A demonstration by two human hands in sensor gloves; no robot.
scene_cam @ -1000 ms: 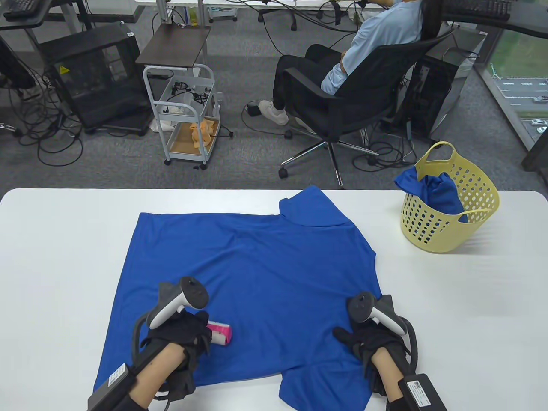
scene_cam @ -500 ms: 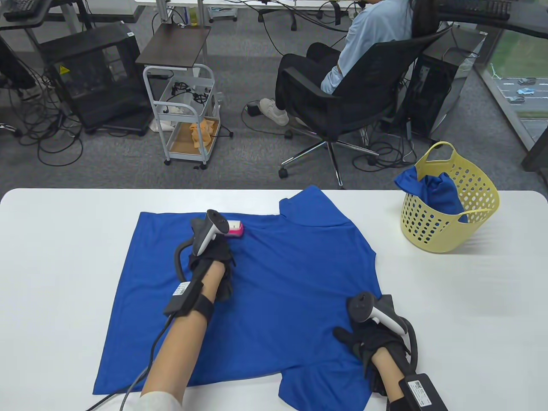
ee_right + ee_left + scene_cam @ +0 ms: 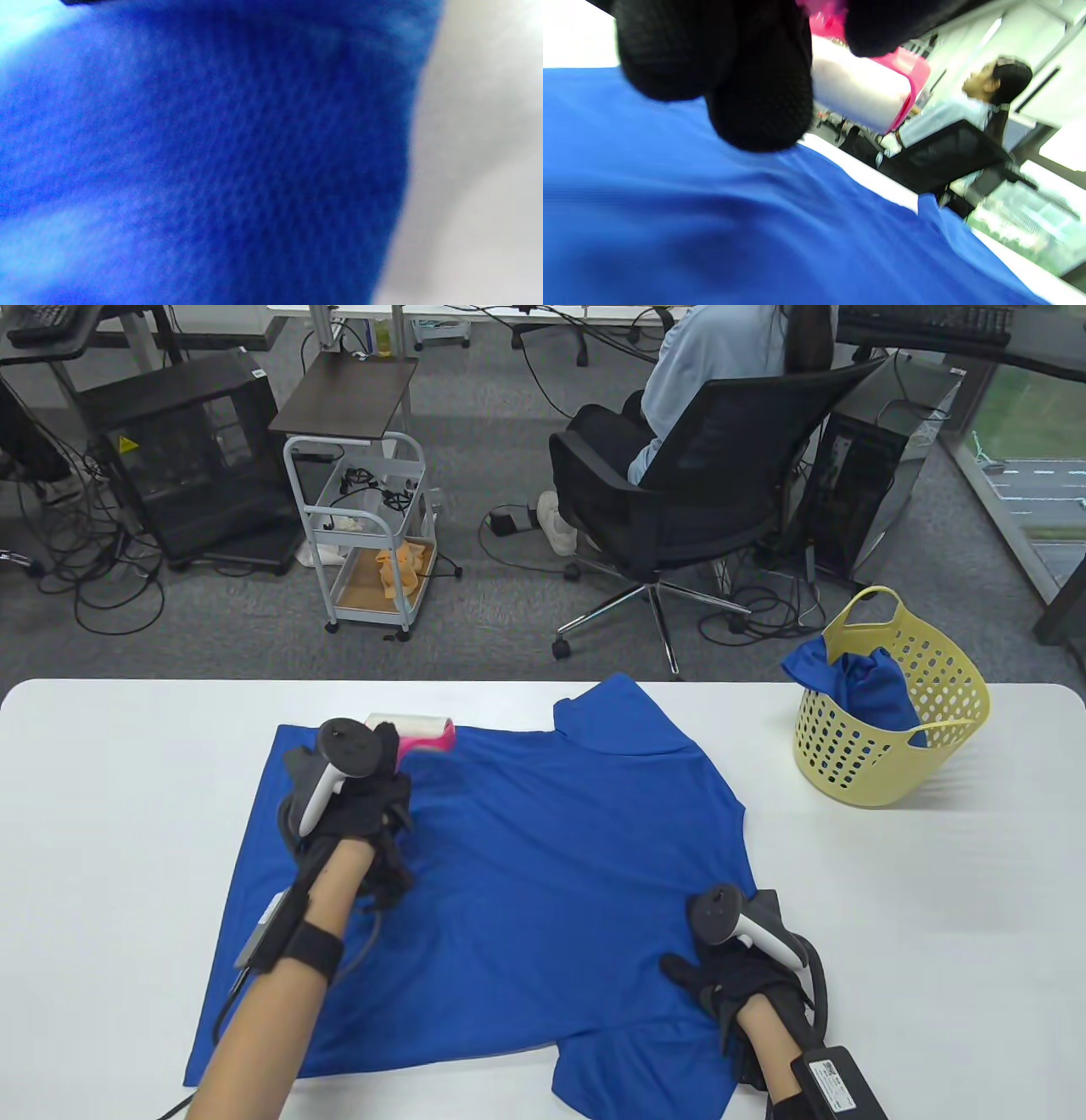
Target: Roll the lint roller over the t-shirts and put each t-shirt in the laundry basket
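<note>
Fabric fills most of the middle of the white table [image 3: 110,780]: we see 1 blue t-shirt [image 3: 543,857] spread flat, its far hem running close to the table's far edge and its near edge close to the table's near edge. Bare white tabletop lies open to the left of the shirt and between the shirt and the basket on the right.

Our left hand [image 3: 365,806] is at the shirt's far left corner, fingers [image 3: 759,84] curled around the pink handle of the lint roller [image 3: 416,729], whose white roll sits at the far hem. In the left wrist view the roll appears just above the cloth; we cannot tell whether it touches.

Our right hand [image 3: 738,984] rests on the shirt's near right part, by the sleeve, fingers spread flat on the cloth.

At the table's far right stands 1 yellow perforated laundry basket [image 3: 942,729] with another blue t-shirt [image 3: 865,687] bundled inside, a fold hanging over its left rim.

Small labels on the wrist units are too small for us to read.
</note>
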